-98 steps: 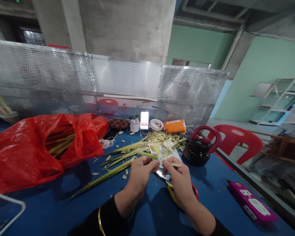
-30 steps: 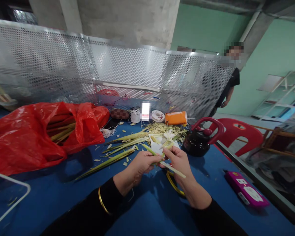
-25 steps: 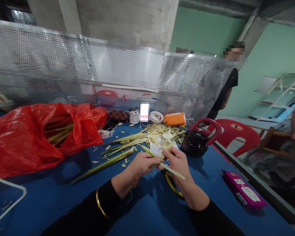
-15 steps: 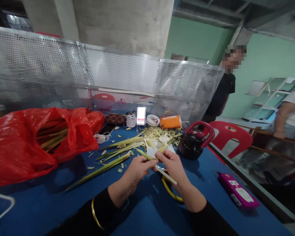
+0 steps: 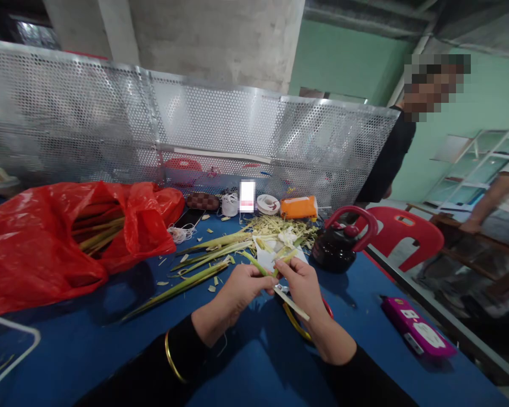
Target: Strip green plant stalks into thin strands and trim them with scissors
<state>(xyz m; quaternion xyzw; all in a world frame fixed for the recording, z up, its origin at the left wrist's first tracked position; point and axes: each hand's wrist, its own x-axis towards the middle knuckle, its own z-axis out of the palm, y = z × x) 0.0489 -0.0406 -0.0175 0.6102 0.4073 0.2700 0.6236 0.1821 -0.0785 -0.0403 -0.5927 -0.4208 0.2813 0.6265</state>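
Observation:
Over the blue table (image 5: pixel 254 362), my left hand (image 5: pixel 240 288) and my right hand (image 5: pixel 302 285) both pinch a thin pale-green leaf strip (image 5: pixel 290 301). One end of the strip sticks up between my fingers, the other runs down across my right wrist. My left wrist wears a gold bangle (image 5: pixel 168 357). Scissors with yellow and red handles (image 5: pixel 299 328) lie on the table under my right hand. Long green leaves (image 5: pixel 203 257) and a heap of trimmings (image 5: pixel 280 229) lie just beyond my hands.
A red plastic bag (image 5: pixel 46 243) with leaves stands at left. A dark kettle with a red handle (image 5: pixel 341 246) is at right, a pink box (image 5: pixel 418 330) near the right edge. A perforated metal screen (image 5: pixel 195 147) backs the table. A person in black (image 5: pixel 390 158) stands beyond a red chair (image 5: pixel 407 237).
My hands keep pinching the strip with small shifts of the fingers. The person in black has come nearer along the right end of the screen. The camera has swayed a little.

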